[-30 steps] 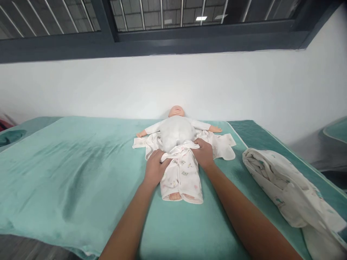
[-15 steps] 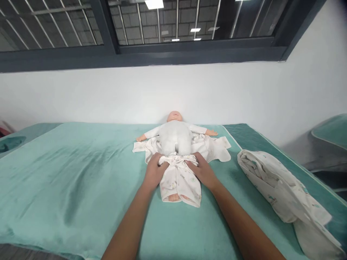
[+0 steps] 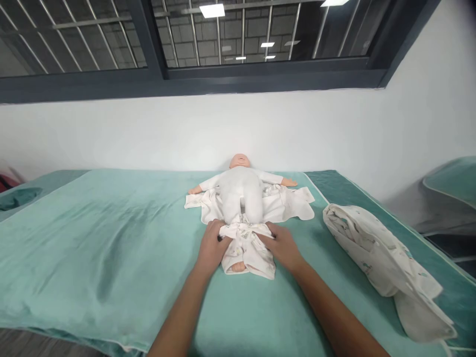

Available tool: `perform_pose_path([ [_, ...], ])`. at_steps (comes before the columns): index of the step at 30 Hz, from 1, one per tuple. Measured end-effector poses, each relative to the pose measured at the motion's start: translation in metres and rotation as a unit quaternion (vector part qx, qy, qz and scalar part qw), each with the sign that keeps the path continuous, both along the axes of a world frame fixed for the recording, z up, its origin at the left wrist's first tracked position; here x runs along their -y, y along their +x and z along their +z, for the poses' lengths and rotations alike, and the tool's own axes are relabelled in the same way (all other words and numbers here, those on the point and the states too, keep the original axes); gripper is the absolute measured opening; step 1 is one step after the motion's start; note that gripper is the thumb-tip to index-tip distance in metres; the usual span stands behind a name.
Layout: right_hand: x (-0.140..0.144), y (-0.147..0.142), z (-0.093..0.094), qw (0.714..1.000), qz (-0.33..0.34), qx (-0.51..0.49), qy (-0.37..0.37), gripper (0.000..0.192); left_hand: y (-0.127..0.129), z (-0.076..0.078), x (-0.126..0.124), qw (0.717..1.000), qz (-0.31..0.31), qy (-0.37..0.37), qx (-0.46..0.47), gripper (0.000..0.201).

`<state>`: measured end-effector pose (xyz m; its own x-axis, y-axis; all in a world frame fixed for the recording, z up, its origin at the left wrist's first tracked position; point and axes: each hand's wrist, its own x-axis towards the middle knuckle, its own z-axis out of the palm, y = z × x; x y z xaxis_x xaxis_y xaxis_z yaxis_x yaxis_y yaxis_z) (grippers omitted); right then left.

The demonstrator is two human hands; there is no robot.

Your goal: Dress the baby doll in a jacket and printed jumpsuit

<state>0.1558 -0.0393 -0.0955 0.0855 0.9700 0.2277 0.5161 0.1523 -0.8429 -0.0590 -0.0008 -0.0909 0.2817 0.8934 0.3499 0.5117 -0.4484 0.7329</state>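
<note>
A baby doll [image 3: 240, 191] in a white bodysuit lies on its back on a teal blanket [image 3: 111, 248], head toward the wall. Printed white trousers [image 3: 248, 247] are bunched around its lower legs, and its bare feet show at the cuffs. My left hand [image 3: 210, 246] grips the trousers' waistband on the left side. My right hand [image 3: 283, 245] grips the waistband on the right. An opened printed garment [image 3: 286, 204] is spread under the doll's body.
A rolled printed white cloth [image 3: 375, 258] lies on the blanket to the right. The white wall stands right behind the doll's head, with a dark-framed window [image 3: 223, 44] above. A darker teal surface [image 3: 17, 198] shows at far left, and another teal-covered surface [image 3: 451, 181] at far right.
Both hands have drawn the trousers' waistband down from the doll's waist toward its knees, baring the white-clad thighs. The camera view has tilted slightly.
</note>
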Motion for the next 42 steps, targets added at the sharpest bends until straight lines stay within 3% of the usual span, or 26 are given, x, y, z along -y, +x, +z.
perform_pose_path([
  [3, 0.018, 0.003, 0.005, 0.996, 0.066, -0.047, -0.038, 0.029, -0.001, 0.0, 0.0, 0.999, 0.005, -0.026, 0.024, 0.01],
  [4, 0.024, 0.004, 0.008, 0.992, 0.097, -0.062, -0.051, 0.034, -0.003, 0.0, 0.001, 0.998, 0.0, -0.046, 0.04, 0.012],
  [8, 0.039, 0.005, 0.02, 0.984, 0.155, -0.046, -0.074, 0.08, -0.014, 0.008, 0.012, 0.989, -0.08, -0.109, 0.064, 0.052],
  [10, 0.043, 0.002, 0.023, 0.988, 0.137, -0.014, -0.07, 0.079, -0.02, 0.015, 0.019, 0.987, -0.123, -0.102, 0.026, 0.075],
  [13, 0.043, -0.003, 0.024, 0.991, 0.113, 0.043, -0.057, 0.063, -0.022, 0.024, 0.028, 0.986, -0.149, -0.06, -0.039, 0.087],
  [16, 0.042, -0.005, 0.028, 0.985, 0.101, 0.124, -0.059, 0.05, -0.017, 0.03, 0.038, 0.983, -0.156, -0.028, -0.093, 0.086],
  [20, 0.046, -0.002, 0.047, 0.969, 0.095, 0.204, -0.103, 0.04, -0.009, 0.036, 0.053, 0.983, -0.13, -0.031, -0.128, 0.065],
  [26, 0.064, 0.001, 0.087, 0.956, 0.133, 0.22, -0.139, 0.025, -0.009, 0.057, 0.073, 0.975, -0.092, -0.202, -0.016, 0.051],
  [31, 0.074, 0.004, 0.1, 0.955, 0.215, 0.108, -0.175, 0.032, -0.014, 0.079, 0.085, 0.944, -0.134, -0.295, 0.054, 0.05],
  [34, 0.076, 0.009, 0.115, 0.937, 0.263, 0.073, -0.218, 0.04, -0.02, 0.099, 0.091, 0.932, -0.172, -0.315, 0.045, 0.048],
  [36, 0.078, 0.013, 0.137, 0.928, 0.282, 0.081, -0.229, 0.044, -0.025, 0.121, 0.093, 0.932, -0.192, -0.308, 0.007, 0.046],
  [39, 0.086, 0.017, 0.186, 0.916, 0.325, 0.12, -0.2, 0.047, -0.032, 0.168, 0.094, 0.939, -0.227, -0.249, -0.076, 0.042],
  [42, 0.096, 0.017, 0.247, 0.901, 0.354, 0.169, -0.185, 0.048, -0.036, 0.229, 0.096, 0.934, -0.254, -0.146, -0.203, 0.041],
])
